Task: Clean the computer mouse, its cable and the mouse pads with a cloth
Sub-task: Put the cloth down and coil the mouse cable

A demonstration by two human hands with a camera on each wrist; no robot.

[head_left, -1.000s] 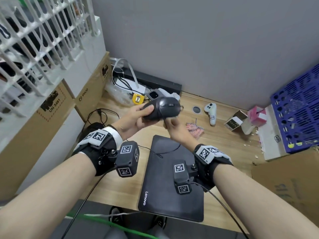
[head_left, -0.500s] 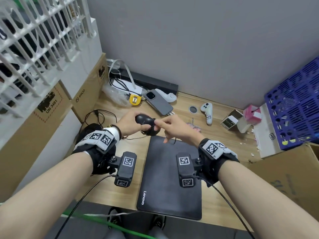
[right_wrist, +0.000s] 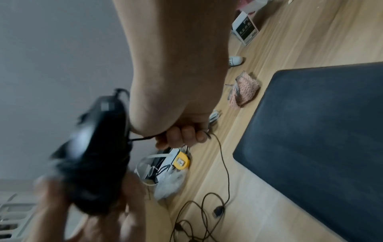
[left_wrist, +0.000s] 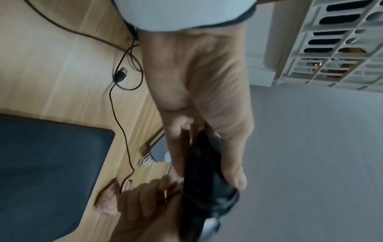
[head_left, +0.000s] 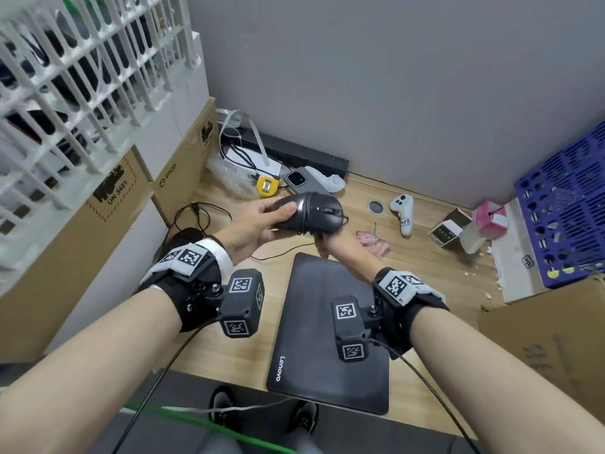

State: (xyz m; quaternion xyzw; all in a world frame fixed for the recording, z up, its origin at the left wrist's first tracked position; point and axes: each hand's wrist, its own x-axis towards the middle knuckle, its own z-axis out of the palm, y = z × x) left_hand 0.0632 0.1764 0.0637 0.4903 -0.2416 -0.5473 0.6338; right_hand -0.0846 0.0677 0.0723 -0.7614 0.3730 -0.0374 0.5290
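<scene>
My left hand point(head_left: 262, 221) grips a black computer mouse point(head_left: 316, 213) in the air above the desk, thumb on top. Loops of its thin black cable point(right_wrist: 225, 163) cross the mouse body. My right hand point(head_left: 330, 245) sits just under the mouse, and its curled fingers point(right_wrist: 182, 135) pinch the cable. The rest of the cable trails down to the desk and ends in a loose USB plug point(left_wrist: 121, 74). A pink knitted cloth point(head_left: 373, 240) lies on the desk, held by neither hand. A black Lenovo mouse pad point(head_left: 327, 342) lies under my wrists.
At the back lie a phone point(head_left: 302, 183), a yellow tag point(head_left: 266, 185) and a white controller point(head_left: 404, 213). Small boxes point(head_left: 450, 231) and a blue crate point(head_left: 569, 204) stand on the right. Cardboard boxes point(head_left: 183, 172) and a white crate point(head_left: 82, 60) line the left.
Half a second ago the mouse was low over the pad with my right hand at its top. Now the left hand has raised it again and the right hand is beneath, holding the cable.
</scene>
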